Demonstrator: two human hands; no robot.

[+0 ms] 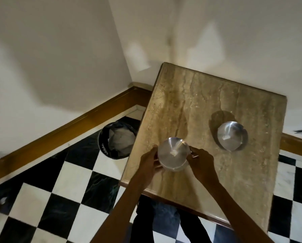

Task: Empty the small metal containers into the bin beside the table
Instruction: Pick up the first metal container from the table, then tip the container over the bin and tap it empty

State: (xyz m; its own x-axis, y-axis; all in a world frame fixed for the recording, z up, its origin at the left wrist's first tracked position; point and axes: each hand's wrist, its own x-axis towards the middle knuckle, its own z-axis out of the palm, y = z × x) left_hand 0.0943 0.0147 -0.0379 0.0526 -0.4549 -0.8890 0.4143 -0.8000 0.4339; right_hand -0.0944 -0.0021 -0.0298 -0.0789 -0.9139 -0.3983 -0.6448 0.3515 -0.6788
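Down on the checkered floor (73, 174), in the corner against the wooden skirting (59, 135), stands the bin (117, 140): round, dark, lined with a black bag, pale crumpled stuff inside. It sits just beside the left edge of the bench (208, 106), a stone-topped square with a brown rim.

Near that left edge, both hands close around 1 small metal container (173, 153). The left hand (151, 164) has its grip wrapped on the container's left side, fingers curled under the rim. The right hand (200, 163) clasps the opposite side, fingertips pressed to the rim. I cannot tell whether the container is lifted or touching the stone. A small pale scrap lies at the centre of its bowl.

Further right, well apart from the hands, the 2nd metal container (231, 137) rests on the bench, also with a pale scrap inside.
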